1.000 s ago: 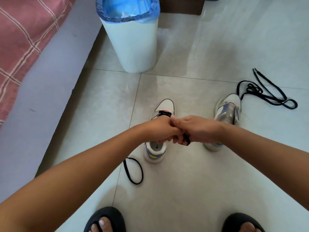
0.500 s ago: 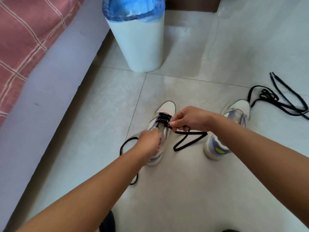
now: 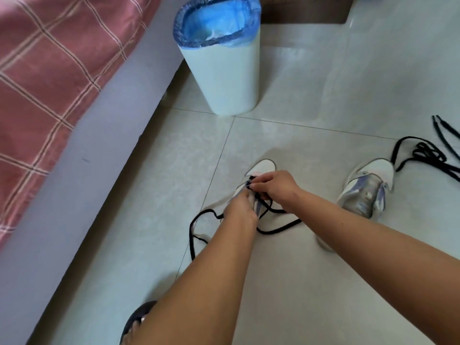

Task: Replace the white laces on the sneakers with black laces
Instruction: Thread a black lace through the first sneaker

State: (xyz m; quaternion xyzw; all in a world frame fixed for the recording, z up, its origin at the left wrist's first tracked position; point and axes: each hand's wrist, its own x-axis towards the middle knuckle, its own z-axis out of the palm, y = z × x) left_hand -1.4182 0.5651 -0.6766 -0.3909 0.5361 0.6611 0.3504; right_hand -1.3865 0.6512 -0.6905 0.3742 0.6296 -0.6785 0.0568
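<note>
Nearest me on the floor (image 3: 311,282), my left hand (image 3: 240,210) steadied the sneaker (image 3: 263,168); its grip was hidden. Beyond it, my right hand (image 3: 276,186) pinched the black lace (image 3: 278,230) at an eyelet. Best to feed the tip straight, then pull both sides even.

a home bedroom is suggested. a bed with a pink checked cover (image 3: 49,78) is seen at the left, a lined waste bin (image 3: 224,70) at top centre, on a tiled floor (image 3: 323,95).
</note>
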